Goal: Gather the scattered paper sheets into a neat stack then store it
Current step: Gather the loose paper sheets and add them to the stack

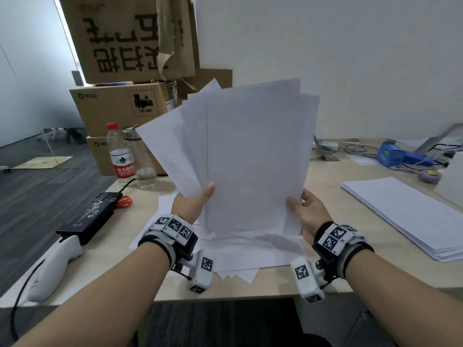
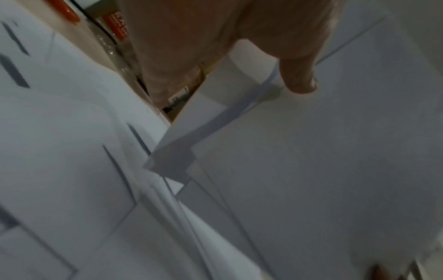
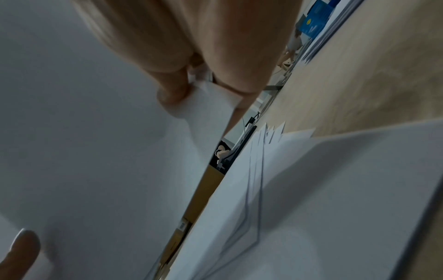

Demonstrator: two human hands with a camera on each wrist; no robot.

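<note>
White sheets (image 1: 253, 156) upright, both hands (image 1: 250, 209) pinching

The paper sheets (image 1: 253, 156) look thin, matt and smooth. Left of them, the boxes (image 1: 120, 106) are rough brown cardboard, the bottle (image 1: 122, 156) clear glossy plastic. Beneath, the table (image 1: 325, 176) shows pale matt woodgrain.

Plain white wall (image 1: 350, 58) behind the light wood-grain tabletop (image 1: 333, 191). Stacked cardboard boxes (image 1: 122, 106) stand at the tabletop's far left corner, against the wall; the top box's print reads upside down. Left of the boxes, a frosted glass partition (image 1: 30, 71) passes pale daylight. Dark grey wood-plank floor (image 1: 37, 196) runs left of the tabletop, with a flat beige sheet (image 1: 42, 162) lying near the partition.
</note>
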